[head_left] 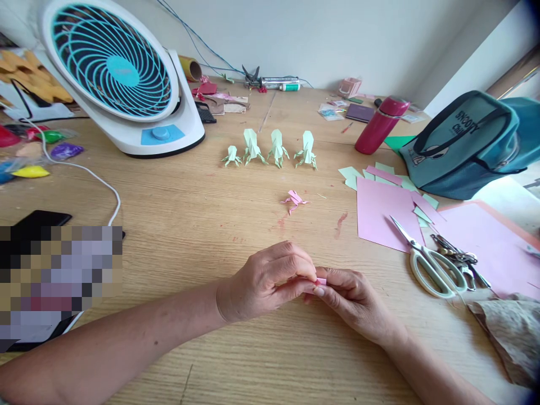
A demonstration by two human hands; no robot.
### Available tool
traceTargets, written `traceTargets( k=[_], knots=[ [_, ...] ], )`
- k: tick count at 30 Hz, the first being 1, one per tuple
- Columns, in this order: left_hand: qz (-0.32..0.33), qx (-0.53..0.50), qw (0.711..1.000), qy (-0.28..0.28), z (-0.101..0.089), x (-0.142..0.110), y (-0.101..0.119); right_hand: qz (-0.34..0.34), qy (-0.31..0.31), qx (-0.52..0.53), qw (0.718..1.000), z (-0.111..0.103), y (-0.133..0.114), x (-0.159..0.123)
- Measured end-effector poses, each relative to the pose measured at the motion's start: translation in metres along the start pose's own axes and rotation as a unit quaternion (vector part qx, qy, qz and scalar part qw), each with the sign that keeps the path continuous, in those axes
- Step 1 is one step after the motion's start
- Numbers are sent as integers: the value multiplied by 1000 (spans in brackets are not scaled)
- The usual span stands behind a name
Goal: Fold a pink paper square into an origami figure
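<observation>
Both our hands, left and right, pinch small pink paper between fingertips; pink folded figure lies beyond.

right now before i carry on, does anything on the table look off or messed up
Yes: reddish smears mark the wooden tabletop near the pink folded figure. They look odd against the plain wood grain, perhaps a stain; I can't tell from what.

Soft, fairly bright light over the bench and hands.
Glare pales the white sheet right of the hands; shadows are soft. Wide-angle distortion stretches the sides, the far-right corners darken, and coarse pixelation hides a patch left of the hands.
</observation>
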State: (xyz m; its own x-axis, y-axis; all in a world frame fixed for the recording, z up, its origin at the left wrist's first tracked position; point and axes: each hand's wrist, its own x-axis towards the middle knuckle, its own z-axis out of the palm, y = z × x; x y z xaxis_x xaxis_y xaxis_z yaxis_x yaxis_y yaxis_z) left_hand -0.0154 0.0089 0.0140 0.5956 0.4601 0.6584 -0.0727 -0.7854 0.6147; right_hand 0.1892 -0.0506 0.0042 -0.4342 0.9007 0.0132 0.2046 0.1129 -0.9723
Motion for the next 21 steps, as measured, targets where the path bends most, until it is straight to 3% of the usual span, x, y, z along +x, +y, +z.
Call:
traceTargets(
  k=[7,13,21],
  knots=[
    [-15,9,1000,6,1,-1,1,5,14,3,1000,0,4,-1],
    [-32,36,998,37,0,2,6,-15,94,29,995,4,7,-1],
    [-55,20,998,38,1,3,9,-68,124,-33,989,4,9,-1]
  ],
)
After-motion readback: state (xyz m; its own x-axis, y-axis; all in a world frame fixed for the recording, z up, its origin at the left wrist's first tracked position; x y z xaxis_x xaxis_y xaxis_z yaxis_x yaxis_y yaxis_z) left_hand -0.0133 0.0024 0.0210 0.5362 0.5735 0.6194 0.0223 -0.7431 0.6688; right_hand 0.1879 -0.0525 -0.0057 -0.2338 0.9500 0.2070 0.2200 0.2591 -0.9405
